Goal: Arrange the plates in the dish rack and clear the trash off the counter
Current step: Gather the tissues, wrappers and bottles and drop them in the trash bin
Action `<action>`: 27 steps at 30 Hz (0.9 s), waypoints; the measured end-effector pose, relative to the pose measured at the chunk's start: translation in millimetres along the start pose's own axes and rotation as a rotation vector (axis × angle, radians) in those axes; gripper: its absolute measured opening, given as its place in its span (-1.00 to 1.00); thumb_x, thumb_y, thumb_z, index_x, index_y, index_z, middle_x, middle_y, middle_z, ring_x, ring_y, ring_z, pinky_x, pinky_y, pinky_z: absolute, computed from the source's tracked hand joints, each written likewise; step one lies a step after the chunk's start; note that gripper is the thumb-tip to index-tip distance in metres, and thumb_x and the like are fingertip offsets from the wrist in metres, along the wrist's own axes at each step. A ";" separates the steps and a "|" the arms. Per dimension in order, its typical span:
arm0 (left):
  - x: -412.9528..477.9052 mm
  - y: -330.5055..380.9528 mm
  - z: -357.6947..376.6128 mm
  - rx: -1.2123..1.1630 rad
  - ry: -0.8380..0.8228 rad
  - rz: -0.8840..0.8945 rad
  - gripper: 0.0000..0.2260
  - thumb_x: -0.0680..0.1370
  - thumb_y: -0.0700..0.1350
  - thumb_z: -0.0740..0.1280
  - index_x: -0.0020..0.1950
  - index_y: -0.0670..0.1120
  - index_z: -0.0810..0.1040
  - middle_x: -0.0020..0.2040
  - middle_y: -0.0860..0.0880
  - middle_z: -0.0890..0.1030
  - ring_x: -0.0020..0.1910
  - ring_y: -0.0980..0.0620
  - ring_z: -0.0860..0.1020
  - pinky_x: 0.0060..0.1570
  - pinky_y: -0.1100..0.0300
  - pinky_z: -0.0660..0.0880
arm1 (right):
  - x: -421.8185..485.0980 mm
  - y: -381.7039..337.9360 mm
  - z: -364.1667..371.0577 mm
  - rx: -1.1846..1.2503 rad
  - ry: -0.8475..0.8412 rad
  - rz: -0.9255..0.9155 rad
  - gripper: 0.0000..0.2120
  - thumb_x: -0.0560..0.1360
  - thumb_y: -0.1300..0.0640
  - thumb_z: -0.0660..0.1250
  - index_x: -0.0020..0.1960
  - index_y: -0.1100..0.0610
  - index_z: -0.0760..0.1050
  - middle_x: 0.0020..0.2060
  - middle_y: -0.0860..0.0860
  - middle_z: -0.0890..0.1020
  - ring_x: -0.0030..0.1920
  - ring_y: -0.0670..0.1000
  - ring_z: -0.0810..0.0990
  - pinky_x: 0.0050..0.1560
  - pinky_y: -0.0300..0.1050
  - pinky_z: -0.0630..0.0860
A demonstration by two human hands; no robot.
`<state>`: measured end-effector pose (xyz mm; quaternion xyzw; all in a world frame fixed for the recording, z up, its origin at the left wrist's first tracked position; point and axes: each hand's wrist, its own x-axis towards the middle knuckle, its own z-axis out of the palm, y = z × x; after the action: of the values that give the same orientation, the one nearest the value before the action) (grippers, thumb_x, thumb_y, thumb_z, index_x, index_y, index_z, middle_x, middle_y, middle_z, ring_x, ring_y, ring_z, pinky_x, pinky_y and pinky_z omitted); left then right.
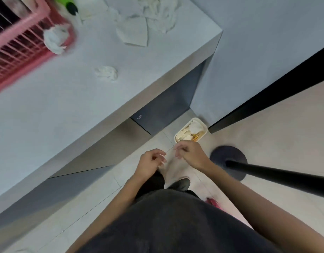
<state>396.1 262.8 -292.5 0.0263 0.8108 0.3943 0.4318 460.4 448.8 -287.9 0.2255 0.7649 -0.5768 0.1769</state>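
Note:
My left hand [151, 161] and my right hand [189, 152] hang side by side over the floor, below the counter's edge, fingers loosely curled and holding nothing. Just beyond my right hand a cream waste bin [203, 133] stands on the floor with paper trash inside. On the grey counter [66, 106] lie crumpled tissues: a small wad [106, 73], a bigger wad [56, 38] beside the pink dish rack [20, 52], and torn paper pieces [133, 32] farther back. No plates show in the blurred rack.
A green bottle with a black cap [70, 6] lies at the counter's far side. A black stand with a round base [228, 161] rises from the floor at my right. A grey wall closes the counter's right end.

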 end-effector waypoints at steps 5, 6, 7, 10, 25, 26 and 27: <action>-30.2 39.6 -61.8 -0.128 0.274 0.146 -0.77 0.61 -0.25 0.26 -0.04 0.02 0.66 -0.39 0.06 0.57 -0.42 0.11 0.46 -0.31 0.28 0.42 | 13.8 -93.6 -1.6 -0.036 0.058 -0.264 -0.75 0.51 0.34 0.29 -0.12 -0.01 0.58 -0.24 -0.05 0.67 -0.18 -0.10 0.63 -0.10 -0.30 0.53; -34.4 48.5 -78.4 -0.150 0.332 0.173 -0.79 0.62 -0.22 0.27 -0.04 0.02 0.66 -0.39 0.08 0.56 -0.42 0.14 0.45 -0.32 0.32 0.40 | 21.1 -113.1 1.2 -0.027 0.062 -0.335 -0.76 0.50 0.35 0.30 -0.10 0.03 0.59 -0.23 -0.05 0.67 -0.16 -0.07 0.64 -0.09 -0.26 0.54; -37.2 56.2 -95.8 -0.175 0.379 0.201 -0.79 0.63 -0.20 0.27 -0.05 0.02 0.67 -0.39 0.11 0.55 -0.41 0.17 0.45 -0.33 0.35 0.38 | 29.4 -131.4 5.4 -0.018 0.078 -0.407 -0.77 0.49 0.38 0.30 -0.07 0.08 0.60 -0.21 -0.03 0.67 -0.15 -0.05 0.63 -0.08 -0.22 0.54; -43.0 75.9 -147.6 -0.181 0.470 0.311 -0.76 0.63 -0.21 0.25 -0.06 0.03 0.67 -0.39 0.08 0.56 -0.37 0.13 0.48 -0.31 0.31 0.40 | 57.4 -178.3 19.0 -0.062 0.145 -0.588 -0.73 0.49 0.39 0.26 0.10 0.15 0.56 0.00 0.01 0.60 -0.02 -0.02 0.59 -0.01 -0.21 0.53; 80.5 131.4 -339.8 0.429 0.788 0.308 -0.38 0.52 -0.10 0.37 0.53 0.10 0.22 -0.01 0.11 0.52 -0.20 0.02 0.50 -0.24 0.13 0.41 | 213.0 -252.9 56.9 -0.640 0.380 -0.766 -0.89 0.58 0.27 0.25 0.04 0.18 0.54 -0.04 0.05 0.50 -0.03 0.04 0.41 -0.10 -0.08 0.47; 86.1 129.6 -341.9 0.411 0.783 0.278 -0.42 0.52 -0.09 0.37 0.51 0.10 0.26 -0.05 0.09 0.55 -0.19 0.02 0.50 -0.24 0.13 0.40 | 214.3 -252.8 58.2 -0.648 0.389 -0.753 -0.87 0.58 0.29 0.23 0.06 0.19 0.53 -0.05 0.06 0.51 -0.05 0.06 0.43 -0.12 -0.06 0.47; 90.4 127.3 -342.2 0.395 0.788 0.263 -0.50 0.53 -0.10 0.37 0.46 0.06 0.35 -0.08 0.07 0.57 -0.19 0.02 0.50 -0.23 0.13 0.39 | 214.9 -251.8 59.5 -0.653 0.390 -0.742 -0.84 0.59 0.30 0.22 0.09 0.18 0.54 -0.06 0.07 0.52 -0.06 0.08 0.44 -0.13 -0.06 0.46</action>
<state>54.9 174.0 -161.4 0.0588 0.9626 0.2636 0.0234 143.1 363.3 -216.0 -0.0238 0.9518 -0.2796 -0.1236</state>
